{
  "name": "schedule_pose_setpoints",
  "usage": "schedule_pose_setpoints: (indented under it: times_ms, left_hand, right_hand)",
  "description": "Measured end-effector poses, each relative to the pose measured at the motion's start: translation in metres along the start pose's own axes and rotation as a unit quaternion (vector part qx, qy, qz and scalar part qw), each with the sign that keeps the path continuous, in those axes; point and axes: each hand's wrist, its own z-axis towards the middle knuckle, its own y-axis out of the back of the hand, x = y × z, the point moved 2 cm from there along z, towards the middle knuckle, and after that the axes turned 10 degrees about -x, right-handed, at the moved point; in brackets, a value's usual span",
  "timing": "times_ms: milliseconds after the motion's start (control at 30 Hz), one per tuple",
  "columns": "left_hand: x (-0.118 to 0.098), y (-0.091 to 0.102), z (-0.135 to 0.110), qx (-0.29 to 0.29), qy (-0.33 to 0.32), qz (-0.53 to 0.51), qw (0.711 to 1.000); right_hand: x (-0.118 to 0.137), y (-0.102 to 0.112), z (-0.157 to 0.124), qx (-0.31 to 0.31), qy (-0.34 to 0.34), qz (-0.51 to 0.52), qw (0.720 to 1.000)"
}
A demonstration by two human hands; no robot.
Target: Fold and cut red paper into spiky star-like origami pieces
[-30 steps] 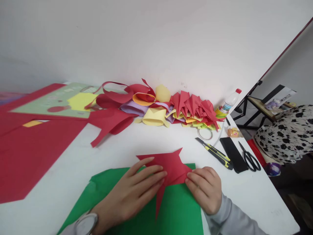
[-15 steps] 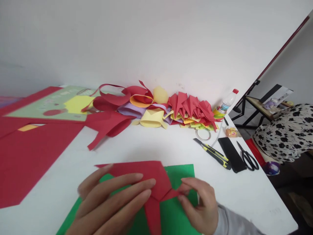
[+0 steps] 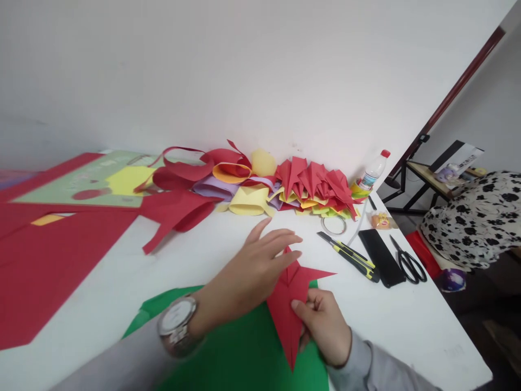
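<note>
While your right hand (image 3: 328, 328) is pinching the folded red paper (image 3: 287, 309) at its right edge, thumb on top, your left hand (image 3: 254, 271) is holding its fingers loosely spread across the far end; whether they are touching it is not clear. You are keeping the piece over the right part of the green sheet (image 3: 232, 353), at the near side. It is probably feeling very light, fairly stiff along the folds, yet easily creased at its slim points, so the broad, layered middle is likely offering the safest grip. Beyond, the bottle (image 3: 369, 180) is showing a printed label, the snack wrapper (image 3: 380, 220) a small mark and the far-right box (image 3: 466, 158) dark lettering, none of them reading clearly.
</note>
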Motion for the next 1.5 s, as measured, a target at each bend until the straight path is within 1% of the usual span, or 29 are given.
schedule_pose_setpoints:
  times_ms: [100,167,200,233,267,300,333,367,400,433,467,500,533,567,633,700,767,867,933,967,1100,1167,1233,1367,1500]
  left_hand:
    - [-0.005,-0.007,-0.031,0.016,-0.002,-0.01,1.0]
    - [-0.017,-0.014,-0.056,0.095,-0.015,-0.012,0.995]
    - [-0.023,-0.017,-0.067,0.119,-0.024,-0.008,0.993]
    - [-0.029,-0.02,-0.076,0.152,-0.028,-0.007,0.988]
    - [-0.033,-0.022,-0.083,0.17,-0.027,-0.002,0.985]
    - [-0.035,-0.023,-0.087,0.184,-0.018,0.0,0.983]
    - [-0.037,-0.024,-0.09,0.195,-0.011,-0.002,0.981]
    - [-0.037,-0.025,-0.09,0.2,-0.005,-0.008,0.98]
    - [-0.036,-0.024,-0.09,0.206,-0.001,-0.016,0.978]
    - [-0.034,-0.024,-0.088,0.21,0.0,-0.025,0.977]
    - [-0.032,-0.023,-0.086,0.217,0.002,-0.031,0.976]
    - [-0.029,-0.021,-0.083,0.225,0.003,-0.036,0.974]
    - [-0.027,-0.02,-0.081,0.234,0.005,-0.038,0.972]
    - [-0.025,-0.019,-0.079,0.243,0.008,-0.039,0.969]
    - [-0.022,-0.017,-0.077,0.259,0.005,-0.042,0.965]
    - [-0.022,-0.018,-0.077,0.253,-0.006,-0.04,0.967]
    - [-0.025,-0.02,-0.081,0.219,-0.019,-0.019,0.975]
    - [-0.031,-0.024,-0.088,0.146,-0.022,0.043,0.988]
    - [-0.033,-0.024,-0.092,0.12,-0.023,0.059,0.991]
    - [-0.033,-0.023,-0.092,0.116,-0.023,0.055,0.991]
    - [-0.028,-0.017,-0.087,0.134,-0.012,0.023,0.991]
    - [-0.029,-0.014,-0.084,0.142,-0.013,0.015,0.99]
    - [-0.034,-0.012,-0.082,0.125,-0.008,0.018,0.992]
    - [-0.048,-0.011,-0.081,0.071,-0.003,0.031,0.997]
    - [-0.052,-0.012,-0.082,0.053,-0.013,0.042,0.998]
  right_hand:
    - [-0.005,0.001,0.005,0.014,-0.04,0.007,0.999]
    - [-0.006,0.005,0.006,0.013,-0.059,-0.028,0.998]
    - [-0.005,0.008,0.006,-0.001,-0.056,-0.068,0.996]
    - [-0.003,0.012,0.005,-0.026,-0.034,-0.124,0.991]
    - [-0.001,0.017,0.004,-0.065,0.008,-0.197,0.978]
    - [0.004,0.022,0.002,-0.104,0.087,-0.28,0.95]
    - [0.009,0.026,-0.001,-0.149,0.181,-0.353,0.906]
    - [0.014,0.028,-0.004,-0.174,0.267,-0.404,0.857]
    - [0.018,0.03,-0.007,-0.18,0.344,-0.435,0.812]
    - [0.02,0.03,-0.009,-0.172,0.404,-0.455,0.774]
    - [0.021,0.03,-0.011,-0.154,0.448,-0.468,0.746]
    - [0.022,0.03,-0.011,-0.132,0.477,-0.477,0.726]
    - [0.022,0.03,-0.01,-0.109,0.492,-0.484,0.716]
    - [0.022,0.03,-0.009,-0.089,0.496,-0.488,0.713]
    - [0.021,0.032,-0.005,-0.058,0.493,-0.486,0.719]
    - [0.02,0.034,-0.002,-0.039,0.496,-0.479,0.724]
    - [0.02,0.037,0.0,-0.024,0.516,-0.467,0.718]
    - [0.02,0.039,0.001,-0.003,0.543,-0.449,0.71]
    - [0.019,0.039,0.001,0.002,0.546,-0.449,0.707]
    - [0.018,0.039,0.001,0.002,0.544,-0.452,0.707]
    - [0.016,0.038,-0.001,0.004,0.541,-0.458,0.705]
    - [0.016,0.037,-0.003,0.005,0.539,-0.467,0.701]
    - [0.017,0.035,-0.004,0.003,0.534,-0.479,0.697]
    - [0.017,0.033,-0.005,0.013,0.529,-0.491,0.692]
    - [0.016,0.032,-0.004,0.026,0.556,-0.472,0.683]
